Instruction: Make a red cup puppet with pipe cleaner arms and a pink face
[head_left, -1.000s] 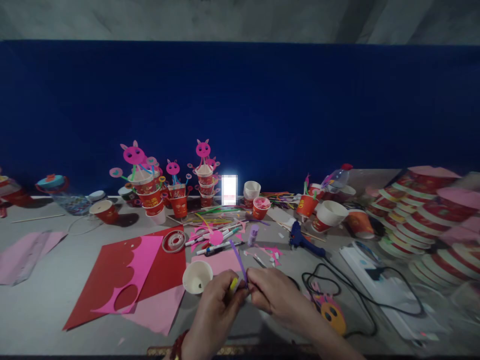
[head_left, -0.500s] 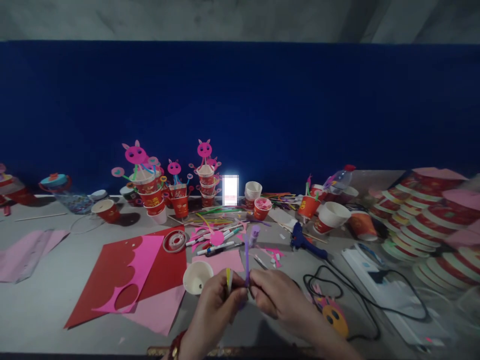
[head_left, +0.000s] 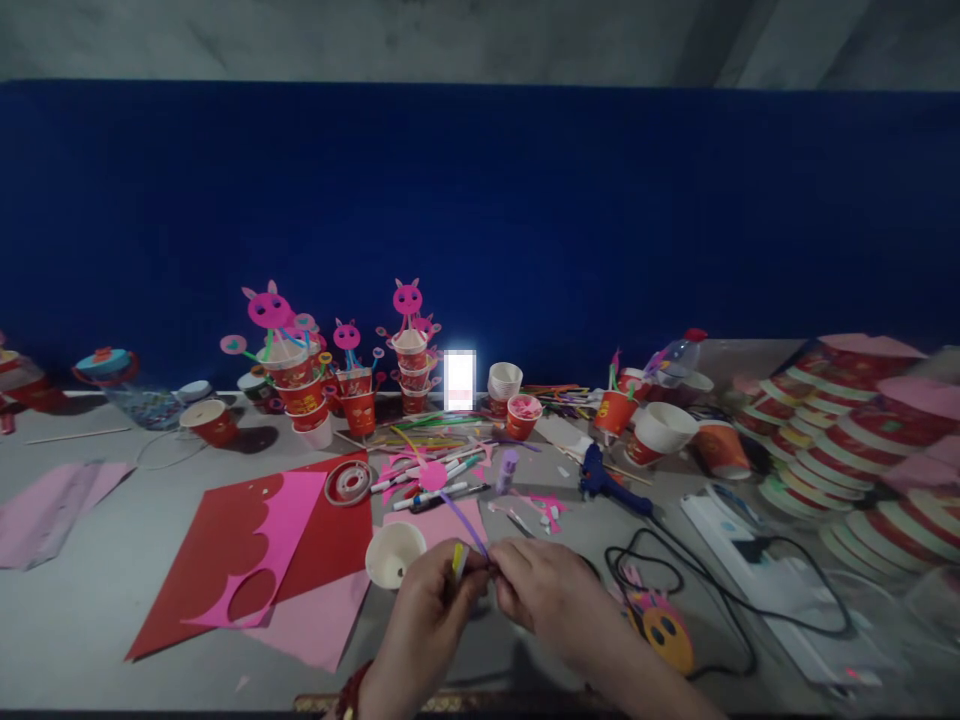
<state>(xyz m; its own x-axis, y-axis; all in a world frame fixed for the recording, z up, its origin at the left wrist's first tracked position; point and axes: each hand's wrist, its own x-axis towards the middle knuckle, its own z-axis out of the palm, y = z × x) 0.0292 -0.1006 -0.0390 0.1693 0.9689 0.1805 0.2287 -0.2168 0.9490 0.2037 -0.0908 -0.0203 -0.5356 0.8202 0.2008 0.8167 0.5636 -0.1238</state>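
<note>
My left hand (head_left: 433,607) and my right hand (head_left: 546,596) meet fingertip to fingertip near the table's front edge, both closed. Between their fingers is the lower end of a purple pipe cleaner (head_left: 466,522), whose free length slants up to the left. A short yellow and white piece (head_left: 457,563) sticks up from the left hand's grip; its kind cannot be made out. Just left of the left hand, a white-lined paper cup (head_left: 396,556) lies open toward me. Beyond the hands are a purple glue stick (head_left: 508,470) and pink paper scraps (head_left: 551,510).
Red card (head_left: 187,560) with cut pink paper lies on the left. A blue glue gun (head_left: 611,487) and its black cord lie at right, beside a white power strip (head_left: 757,560). Stacked cups (head_left: 847,430) stand far right. Cup figures (head_left: 300,370) line the back.
The purple pipe cleaner has tipped from upright to a leftward slant. Both hands stay together in nearly the same place, the right one shifted slightly left.
</note>
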